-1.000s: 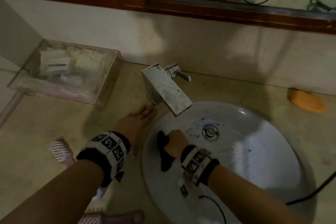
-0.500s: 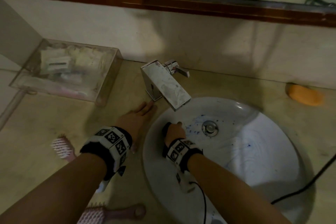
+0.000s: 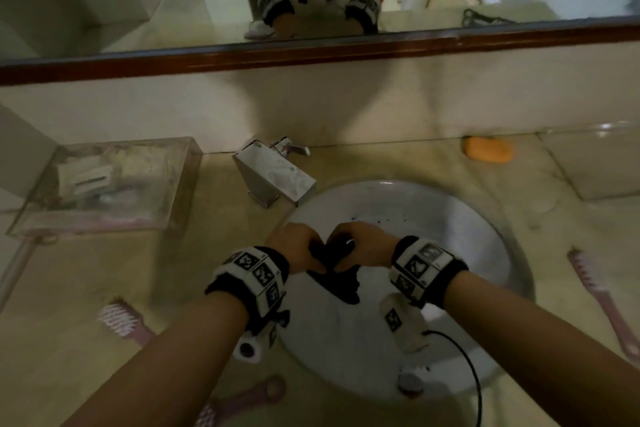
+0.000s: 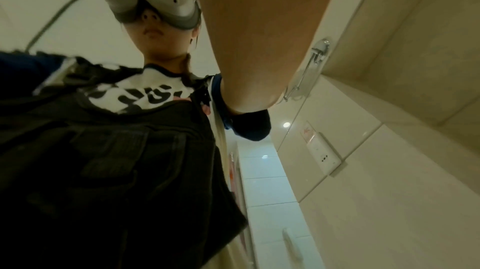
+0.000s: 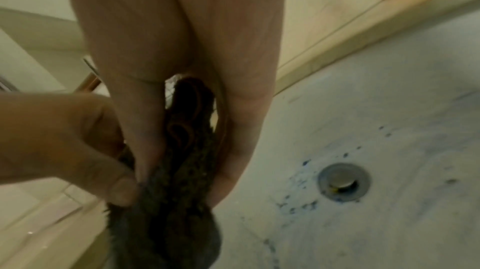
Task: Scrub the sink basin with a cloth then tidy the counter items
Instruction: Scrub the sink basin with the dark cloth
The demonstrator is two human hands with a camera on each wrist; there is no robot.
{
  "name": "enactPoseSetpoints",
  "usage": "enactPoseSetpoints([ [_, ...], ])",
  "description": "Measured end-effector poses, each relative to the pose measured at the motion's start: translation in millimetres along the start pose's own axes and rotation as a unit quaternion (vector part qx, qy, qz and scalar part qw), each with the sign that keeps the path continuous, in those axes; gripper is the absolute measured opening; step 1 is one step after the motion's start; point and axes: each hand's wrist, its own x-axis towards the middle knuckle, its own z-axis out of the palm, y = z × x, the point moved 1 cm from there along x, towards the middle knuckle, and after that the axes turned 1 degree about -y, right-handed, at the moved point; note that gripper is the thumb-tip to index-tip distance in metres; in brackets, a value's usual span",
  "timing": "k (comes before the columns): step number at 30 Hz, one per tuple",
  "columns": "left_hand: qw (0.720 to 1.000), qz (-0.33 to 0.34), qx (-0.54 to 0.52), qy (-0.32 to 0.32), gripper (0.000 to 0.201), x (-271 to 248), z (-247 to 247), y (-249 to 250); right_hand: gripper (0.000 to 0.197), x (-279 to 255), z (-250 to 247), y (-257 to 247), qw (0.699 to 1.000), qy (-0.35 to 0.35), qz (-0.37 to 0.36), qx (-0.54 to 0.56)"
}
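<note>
Both my hands hold a dark cloth (image 3: 334, 262) above the white sink basin (image 3: 460, 239). My left hand (image 3: 298, 244) grips the cloth's left part; my right hand (image 3: 363, 244) grips its right part, and a loose end hangs down between my wrists. In the right wrist view the dark cloth (image 5: 182, 181) is bunched between my right fingers (image 5: 233, 150), while my left hand (image 5: 78, 140) pinches its edge. Blue specks lie round the metal drain (image 5: 344, 181). The left wrist view looks up at the person and shows no hand.
A square chrome faucet (image 3: 273, 177) stands at the basin's back left. A clear box (image 3: 104, 184) of toiletries sits on the left counter. An orange soap (image 3: 488, 149) lies at the back right. Pink brushes lie at the left (image 3: 121, 319), front (image 3: 242, 399) and right (image 3: 602, 298).
My left hand has left the counter and joined the right over the basin, taking hold of the cloth. The cloth is lifted off the basin wall. The head view has shifted right.
</note>
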Motion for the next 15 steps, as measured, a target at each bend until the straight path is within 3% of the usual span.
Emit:
enactPoseSetpoints([
  [5, 0.999, -0.005, 0.016, -0.04, 0.036, 0.3, 22.1, 16.0, 0.034, -29.1, 6.1, 16.6, 0.999, 0.01, 0.021, -0.022],
  [7, 0.996, 0.002, 0.063, -0.058, 0.039, -0.2, 31.7, 18.7, 0.044, -45.2, 1.3, 30.5, 0.999, 0.005, 0.05, -0.02],
  [9, 0.992, 0.015, 0.104, -0.073, 0.041, -1.9, 42.9, 16.5, 0.056, -64.5, -5.2, 48.5, 0.992, -0.016, 0.075, -0.1],
  [12, 0.982, 0.035, 0.16, -0.09, 0.033, -5.5, 59.7, 14.9, 0.07, -90.9, -8.3, 81.7, 0.952, -0.078, 0.104, -0.278],
  [15, 0.968, 0.03, 0.215, -0.125, 0.037, -8.2, 74.4, 18.7, 0.085, -111.6, -9.8, 120.9, 0.907, -0.128, 0.16, -0.369],
])
